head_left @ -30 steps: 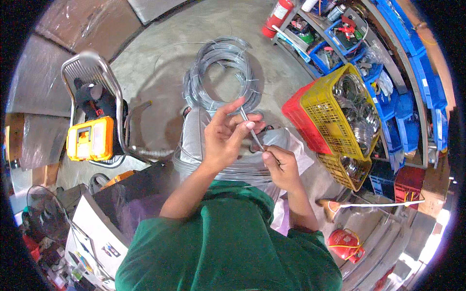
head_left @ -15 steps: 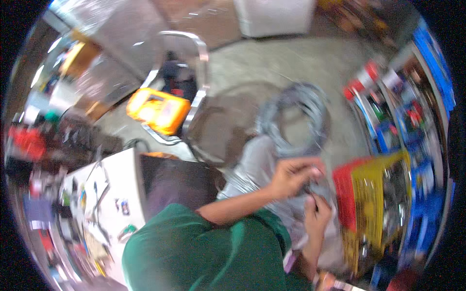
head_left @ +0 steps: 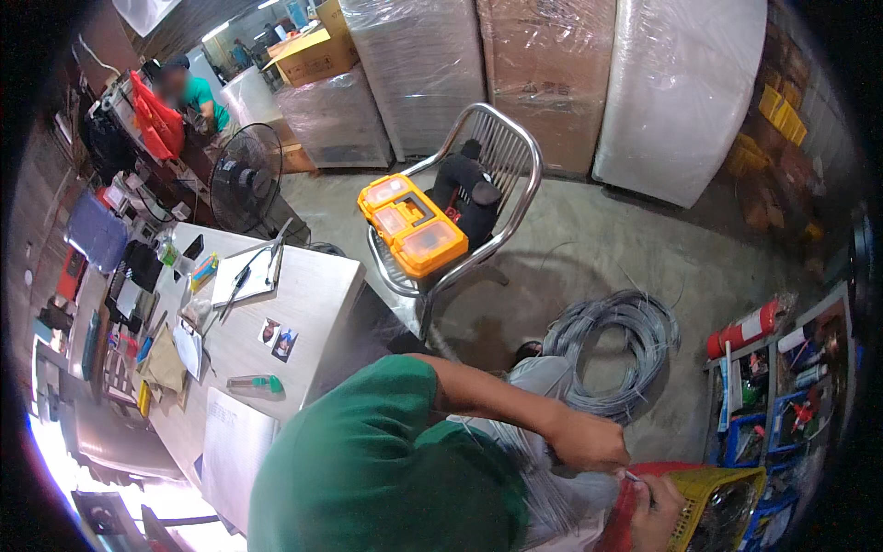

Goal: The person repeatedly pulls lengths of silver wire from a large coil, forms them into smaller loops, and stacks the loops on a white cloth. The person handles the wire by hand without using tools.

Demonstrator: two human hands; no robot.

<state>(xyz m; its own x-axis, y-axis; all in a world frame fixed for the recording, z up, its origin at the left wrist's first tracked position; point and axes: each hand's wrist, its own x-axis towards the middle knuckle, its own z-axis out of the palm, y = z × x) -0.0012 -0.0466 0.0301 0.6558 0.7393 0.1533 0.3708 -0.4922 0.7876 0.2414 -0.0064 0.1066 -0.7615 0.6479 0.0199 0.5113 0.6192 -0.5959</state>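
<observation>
My left hand (head_left: 589, 440) is closed in a fist, back of the hand up, at the lower right. Just below it, my right hand (head_left: 659, 512) has its fingers curled in a pinch. Between them shows a small, thin piece, too little of it to name. Both hands are close to the red basket (head_left: 635, 471) and the yellow basket (head_left: 716, 488), which holds dark items under plastic. Beneath my left forearm lies whitish plastic wrapping (head_left: 538, 377) with thin grey strands around it. A coil of grey wire (head_left: 584, 354) rests on the floor beyond.
A metal chair (head_left: 529, 152) carries an orange organizer case (head_left: 414, 225) and a dark bag. Left stands a desk (head_left: 313, 304) with a green cutter (head_left: 258, 382), clipboard and papers. A shelf of blue bins (head_left: 791, 419) is at right. Another person (head_left: 198, 97) sits far left near a fan (head_left: 246, 170).
The view has swung, bringing more of the desk and the wrapped boxes into sight. My hands are lower in the picture and closer together, beside the baskets.
</observation>
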